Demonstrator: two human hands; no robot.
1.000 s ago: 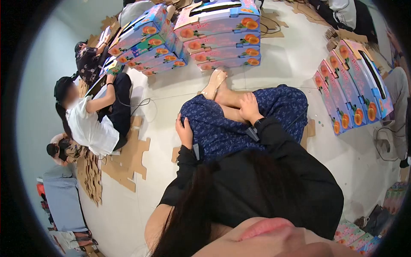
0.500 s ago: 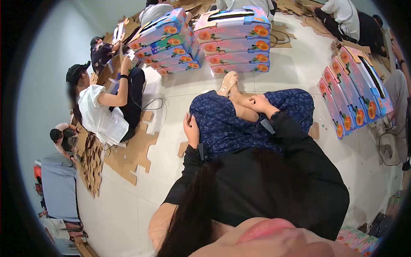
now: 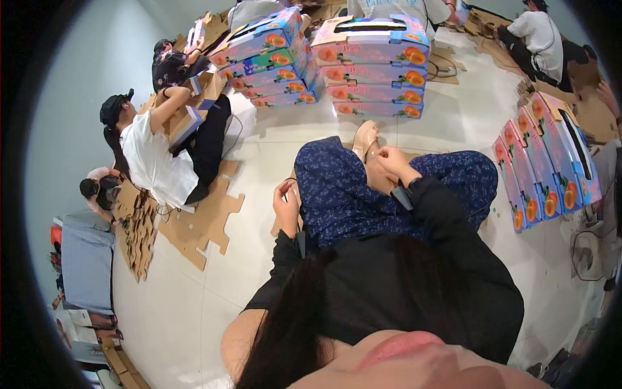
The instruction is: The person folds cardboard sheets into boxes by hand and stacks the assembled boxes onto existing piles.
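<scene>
My left hand [image 3: 286, 206] is raised beside my thigh, on the outer side of the dark blue patterned garment [image 3: 334, 194]. Its fingers are curled in toward the thumb, and whatever lies between them is too small to make out. Above my shin sits my right hand [image 3: 395, 162], fingers bent together in a loose pinch, with any contents hidden. Close to it is my foot in a beige sandal [image 3: 367, 137]. Each wrist carries a dark strapped device. Both hands are apart from the boxes.
Stacked fruit-printed cartons [image 3: 374, 55] stand ahead, with another stack [image 3: 265, 58] to their left and a row of cartons [image 3: 547, 165] at right. Flat cardboard [image 3: 201, 220] lies on the floor at left. A person in a white shirt [image 3: 155, 155] handles a carton; others sit around.
Both hands have lifted slightly and their fingers have curled in from a flatter rest. The view has shifted a little. The person at left now has an opened carton in front of them.
</scene>
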